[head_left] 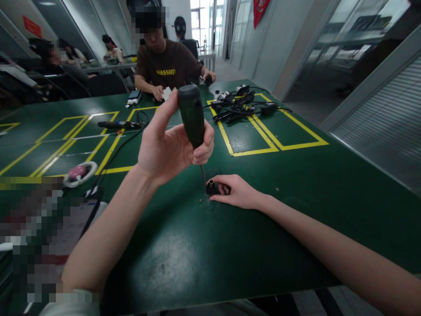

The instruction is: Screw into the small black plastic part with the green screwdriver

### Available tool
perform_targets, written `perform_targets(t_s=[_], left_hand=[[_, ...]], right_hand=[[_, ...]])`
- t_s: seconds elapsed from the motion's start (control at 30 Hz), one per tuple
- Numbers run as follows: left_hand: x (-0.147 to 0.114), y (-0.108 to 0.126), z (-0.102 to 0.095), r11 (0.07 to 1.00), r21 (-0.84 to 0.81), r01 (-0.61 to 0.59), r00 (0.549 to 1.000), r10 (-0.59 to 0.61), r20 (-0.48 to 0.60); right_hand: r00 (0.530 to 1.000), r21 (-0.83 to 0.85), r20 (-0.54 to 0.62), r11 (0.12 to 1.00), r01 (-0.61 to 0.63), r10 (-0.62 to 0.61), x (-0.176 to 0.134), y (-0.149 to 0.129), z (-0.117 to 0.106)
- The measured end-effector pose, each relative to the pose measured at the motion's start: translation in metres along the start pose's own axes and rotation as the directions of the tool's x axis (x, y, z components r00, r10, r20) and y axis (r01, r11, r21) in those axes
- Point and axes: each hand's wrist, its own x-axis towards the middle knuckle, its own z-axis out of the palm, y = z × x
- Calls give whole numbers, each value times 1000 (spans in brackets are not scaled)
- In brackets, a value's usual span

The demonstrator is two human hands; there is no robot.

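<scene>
My left hand (176,142) is wrapped round the thick dark handle of a screwdriver (191,116), held upright over the green table. Its thin shaft points down beside a small black part (212,188) with a brass-coloured ring on top. Whether the tip touches that part or the table, I cannot tell. My right hand (237,191) rests low on the table and pinches the black part between thumb and fingers. A few tiny specks lie on the table close to it.
Across the green table (263,254) sits a person (169,66) handling small items. Black cables and adapters (240,105) are heaped at back right. A corded black tool (113,125) lies at back left, and a white ring with a pink centre (79,172) nearer. Yellow tape marks rectangles.
</scene>
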Motion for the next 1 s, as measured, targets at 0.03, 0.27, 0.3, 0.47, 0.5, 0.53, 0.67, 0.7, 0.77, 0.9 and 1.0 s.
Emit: perform_targets(t_s=[0.03, 0.27, 0.3, 0.47, 0.5, 0.53, 0.67, 0.7, 0.77, 0.9, 1.0], left_hand=[[0, 0, 1, 1000, -2, -4, 1000, 4, -2], [-2, 0, 4, 1000, 18, -2, 999, 3, -54], [-2, 0, 4, 1000, 20, -3, 998, 4, -58], [-1, -1, 3, 999, 30, -18, 998, 20, -57], [0, -1, 3, 999, 30, -27, 998, 29, -61], [0, -2, 4, 999, 30, -35, 997, 37, -69], [0, -3, 4, 997, 40, -58, 995, 61, -77], [-1, -3, 5, 997, 41, -59, 995, 62, -72], [-1, -2, 4, 997, 43, -57, 996, 59, -61], [-1, -1, 4, 997, 58, -46, 997, 49, -52], [0, 0, 4, 999, 47, -25, 999, 27, -33]], right_hand=[[1000, -1, -2, 1000, 2, -2, 0, 0, 0], [1000, -4, -2, 1000, -6, 6, 0, 1, 1], [1000, -4, -1, 1000, -7, 7, 1, 0, 1], [1000, -3, 1, 1000, -7, 7, 1, -1, 1], [1000, -3, 1, 1000, -7, 7, 1, -1, 1], [1000, -2, 0, 1000, -6, 6, 1, -1, 1], [1000, -4, 0, 1000, -8, 8, 1, -1, 0], [1000, -5, 2, 1000, -7, 7, 1, -1, 0], [1000, -5, 6, 1000, -8, 8, 1, -1, 0], [1000, -8, 6, 1000, -10, 10, 1, -1, -1], [1000, -7, 6, 1000, -6, 6, 1, -1, 0]])
